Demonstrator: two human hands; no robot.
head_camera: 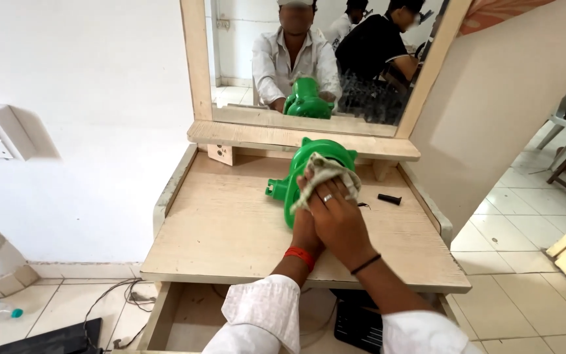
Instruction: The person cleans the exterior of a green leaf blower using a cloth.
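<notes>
Cloth under right hand fingers pressed on green pump casing; left hand mostly hidden, grip unclear.

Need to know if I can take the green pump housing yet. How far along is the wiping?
Done: cannot tell; no wiped patch stands out. In hand: the right hand presses a cloth on the green pump housing; the left hand lies beneath. Left: its far side, untouched.

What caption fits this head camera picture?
Two hands press a cloth against a green pump casing on a wooden table.
</notes>
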